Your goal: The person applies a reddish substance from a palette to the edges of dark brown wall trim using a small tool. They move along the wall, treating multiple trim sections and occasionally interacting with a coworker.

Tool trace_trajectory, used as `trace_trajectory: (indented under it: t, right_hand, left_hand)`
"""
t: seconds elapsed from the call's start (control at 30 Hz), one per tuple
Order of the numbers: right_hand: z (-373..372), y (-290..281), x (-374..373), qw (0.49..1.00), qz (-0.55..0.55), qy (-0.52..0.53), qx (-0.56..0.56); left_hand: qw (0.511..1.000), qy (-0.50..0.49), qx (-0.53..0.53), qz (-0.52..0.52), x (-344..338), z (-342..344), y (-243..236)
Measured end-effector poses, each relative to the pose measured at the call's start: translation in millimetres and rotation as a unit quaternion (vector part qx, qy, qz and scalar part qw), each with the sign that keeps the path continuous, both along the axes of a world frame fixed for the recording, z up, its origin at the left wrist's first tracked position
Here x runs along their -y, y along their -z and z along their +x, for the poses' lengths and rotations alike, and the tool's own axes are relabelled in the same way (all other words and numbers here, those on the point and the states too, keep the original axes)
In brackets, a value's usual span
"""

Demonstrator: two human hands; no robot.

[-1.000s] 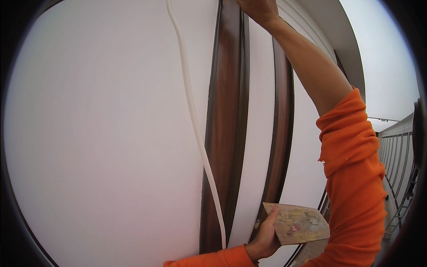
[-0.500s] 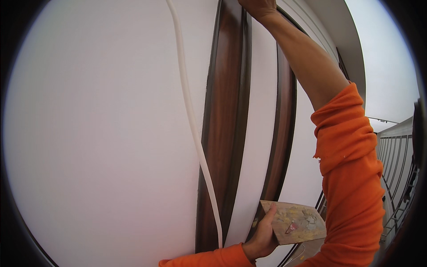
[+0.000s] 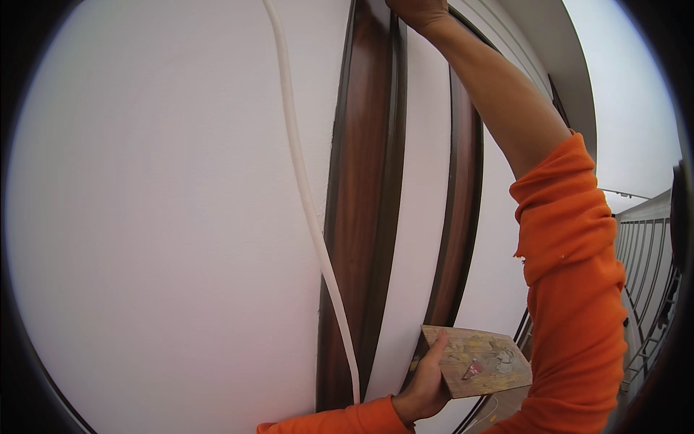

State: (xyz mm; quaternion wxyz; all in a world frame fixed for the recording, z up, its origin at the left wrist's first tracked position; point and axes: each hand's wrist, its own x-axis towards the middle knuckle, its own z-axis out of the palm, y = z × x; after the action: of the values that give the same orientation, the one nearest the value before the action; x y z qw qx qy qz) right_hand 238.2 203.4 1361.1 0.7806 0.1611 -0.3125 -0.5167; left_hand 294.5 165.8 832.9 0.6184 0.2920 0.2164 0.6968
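Overhead, right hand [image 3: 418, 9] meets brown frame [image 3: 365, 181]; left hand [image 3: 425, 383] holds board [image 3: 477, 359].

soft, even daylight, bright from the sky [image 3: 636, 94] at right; no hard shadows or glare. sharp focus. fisheye bends straight edges, black vignette rings the rim.

Bldg exterior, balcony, white plastered wall [image 3: 159, 217], dark wood window frame [image 3: 365, 181], metal railing [image 3: 643, 253], overcast sky

wide bare white wall [image 3: 159, 217] on the left, white cord [image 3: 303, 195] dangling across it, brown frame [image 3: 365, 217] and railing [image 3: 647, 267] crowding the right
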Motion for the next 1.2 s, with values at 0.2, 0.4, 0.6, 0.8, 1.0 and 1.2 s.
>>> trace_trajectory:
  t: [0.2, 0.4, 0.6, 0.8, 1.0, 1.2]
  right_hand:
    - [28, 6, 20, 0.966, -0.112, -0.126, 0.194]
    - [44, -29, 34, 0.948, -0.184, 0.006, 0.260]
    - [41, -31, 52, 0.937, -0.212, 0.073, 0.267]
    - [40, -16, 60, 0.928, -0.257, 0.109, 0.248]
    - [37, -7, 63, 0.939, -0.242, 0.114, 0.217]
    - [43, -4, 46, 0.964, -0.126, 0.150, 0.179]
  left_hand:
    - [1.000, 0.003, 0.003, 0.000, -2, 1, 2]
    - [1.000, 0.013, 0.010, 0.012, -6, -2, 7]
    - [0.999, 0.021, 0.006, 0.031, -4, 0, 6]
    - [1.000, 0.011, 0.009, 0.017, -6, -3, 6]
    - [1.000, 0.014, 0.005, 0.020, -5, -2, 7]
    - [0.999, 0.030, 0.013, 0.002, -1, -2, 0]
